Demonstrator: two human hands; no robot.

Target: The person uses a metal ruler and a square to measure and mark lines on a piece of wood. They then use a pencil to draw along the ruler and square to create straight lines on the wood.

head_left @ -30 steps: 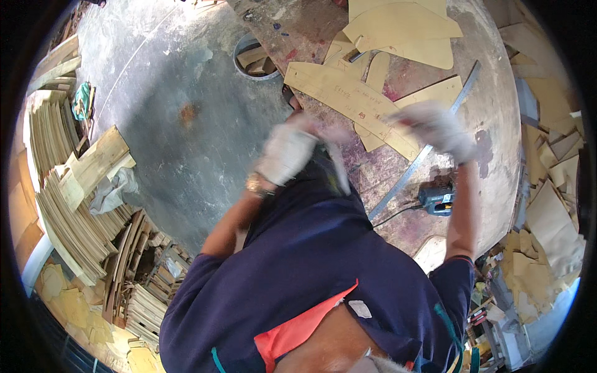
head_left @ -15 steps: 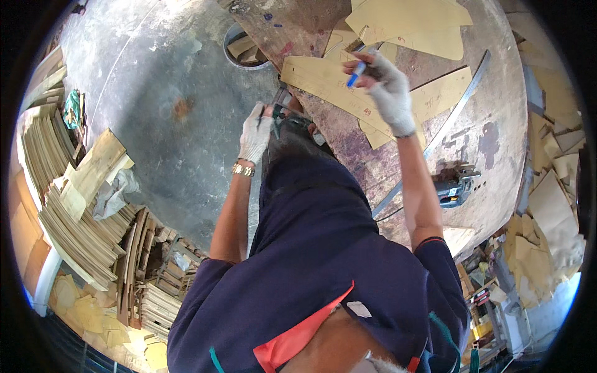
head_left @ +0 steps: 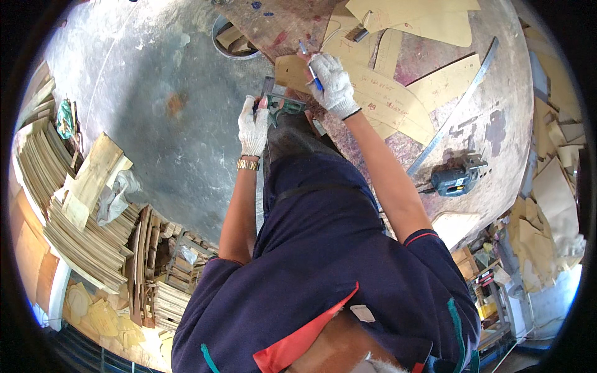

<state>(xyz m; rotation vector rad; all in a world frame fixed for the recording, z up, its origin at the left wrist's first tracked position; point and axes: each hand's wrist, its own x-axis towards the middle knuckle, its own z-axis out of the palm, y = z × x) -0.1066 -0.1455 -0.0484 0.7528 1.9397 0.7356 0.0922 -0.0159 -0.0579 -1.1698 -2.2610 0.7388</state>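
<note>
My left hand (head_left: pixel 253 130), in a white knit glove, is closed round a green tool with a flat metal plate (head_left: pixel 286 107), at the table's left edge. Part of that tool is hidden by the fingers and dark trousers, so its exact kind is unclear. My right hand (head_left: pixel 333 86), also gloved, grips a blue-and-white pen (head_left: pixel 316 79), its slim end pointing away from me. Beneath the right hand, a tan card template (head_left: pixel 385 102) with red handwriting lies on the worn table (head_left: pixel 491 155), with more tan templates (head_left: pixel 429 22) behind it.
On the right, a long metal ruler (head_left: pixel 457 115) slants across the table, near a dark blue power tool (head_left: pixel 454 180). A small brush (head_left: pixel 357 33) rests among the templates. Left of the table stands a bucket (head_left: pixel 216 36) of wood offcuts. Stacked boards (head_left: pixel 81 239) line the left.
My right hand has swung left with the pen, coming closer to my left hand. The green tool in my left hand has turned and shows more of its metal plate.
</note>
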